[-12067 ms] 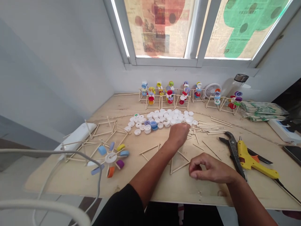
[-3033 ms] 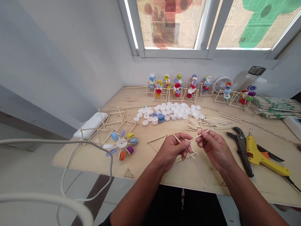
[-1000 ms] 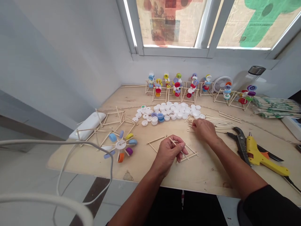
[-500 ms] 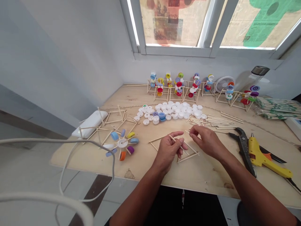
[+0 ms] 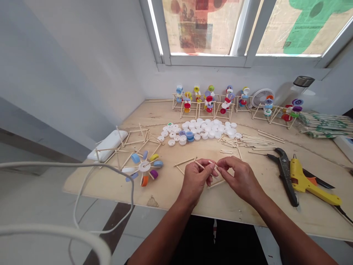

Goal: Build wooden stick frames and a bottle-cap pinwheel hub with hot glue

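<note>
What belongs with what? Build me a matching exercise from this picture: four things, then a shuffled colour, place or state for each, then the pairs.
Things
1. Glue gun
2. Left hand
3. Small fan
4. Cap wheel

Descriptions
A. white, near the bottle
B. many-coloured, lying with its spokes spread
C. pinching a thin stick
D. yellow, with a cord

Pairs: 1-D, 2-C, 3-A, 4-B

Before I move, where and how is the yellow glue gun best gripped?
Probably best: take the glue gun by its slim yellow handle with the right hand, coming from the near table edge. The handle slants out rightward, away from the nozzle, while black tool parts lie left of the gun and beyond the handle.
</note>
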A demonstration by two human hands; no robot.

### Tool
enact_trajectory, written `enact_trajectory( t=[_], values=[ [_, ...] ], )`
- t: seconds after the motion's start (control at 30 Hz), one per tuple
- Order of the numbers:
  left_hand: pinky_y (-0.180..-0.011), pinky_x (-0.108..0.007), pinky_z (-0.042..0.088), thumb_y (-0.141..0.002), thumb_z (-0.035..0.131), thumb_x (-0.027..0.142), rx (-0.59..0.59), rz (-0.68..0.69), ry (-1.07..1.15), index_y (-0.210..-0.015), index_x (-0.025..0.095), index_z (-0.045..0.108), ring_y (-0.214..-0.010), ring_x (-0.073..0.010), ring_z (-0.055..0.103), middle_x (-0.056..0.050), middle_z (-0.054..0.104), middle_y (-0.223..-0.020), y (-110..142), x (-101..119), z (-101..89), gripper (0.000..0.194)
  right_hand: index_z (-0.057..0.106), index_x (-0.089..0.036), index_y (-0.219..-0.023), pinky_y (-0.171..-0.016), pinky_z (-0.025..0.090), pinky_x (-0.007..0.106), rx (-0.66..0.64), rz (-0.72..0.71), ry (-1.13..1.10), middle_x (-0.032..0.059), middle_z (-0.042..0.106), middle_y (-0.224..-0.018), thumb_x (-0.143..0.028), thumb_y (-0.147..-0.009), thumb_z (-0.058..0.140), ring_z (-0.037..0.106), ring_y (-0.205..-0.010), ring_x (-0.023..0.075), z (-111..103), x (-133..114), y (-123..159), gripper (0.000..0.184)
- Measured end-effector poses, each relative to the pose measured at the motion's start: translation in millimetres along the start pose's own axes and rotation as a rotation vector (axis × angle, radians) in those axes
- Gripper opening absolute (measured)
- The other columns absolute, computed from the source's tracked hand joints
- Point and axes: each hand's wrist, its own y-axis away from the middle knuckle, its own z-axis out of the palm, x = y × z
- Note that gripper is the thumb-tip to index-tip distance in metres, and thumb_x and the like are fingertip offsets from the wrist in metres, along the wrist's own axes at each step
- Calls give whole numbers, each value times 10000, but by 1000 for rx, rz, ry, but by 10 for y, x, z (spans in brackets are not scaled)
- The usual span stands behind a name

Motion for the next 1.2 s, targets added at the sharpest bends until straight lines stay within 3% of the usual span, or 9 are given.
enact_trajectory(
  t=[0.4, 0.73, 0.97, 1.2],
  values=[
    [-373, -188, 355, -655, 697, 325, -12, -43, -66, -674, 117, 634, -389, -66, 444, -27, 630, -551, 57, 58, -36, 219, 586, -186, -772, -655, 413, 303, 133, -105, 115, 32, 641, -703, -189, -864, 484, 557, -673, 164, 74, -59, 72, 137],
    [-403, -190, 370, -726, 633, 381, -86, -39, -105, -772, 114, 659, -411, -77, 469, -36, 631, -558, 123, 97, -106, 272, 574, -194, -765, -614, 395, 289, 134, -127, 117, 21, 622, -670, -164, -862, 480, 538, -634, 155, 60, -126, 78, 138],
    [-382, -187, 351, -731, 592, 328, -34, -33, -78, -786, 121, 658, -390, -81, 456, -14, 603, -500, 155, 102, -77, 224, 574, -194, -750, -627, 394, 300, 179, -179, 184, 31, 618, -660, -147, -865, 472, 527, -642, 164, 100, -174, 103, 161],
    [-377, -189, 335, -733, 556, 274, 18, -10, -75, -726, 128, 649, -379, -74, 434, -6, 606, -503, 166, 82, -84, 173, 600, -190, -767, -613, 427, 284, 168, -31, 6, 31, 636, -687, -172, -828, 512, 560, -646, 156, 158, -232, 124, 109]
  ],
)
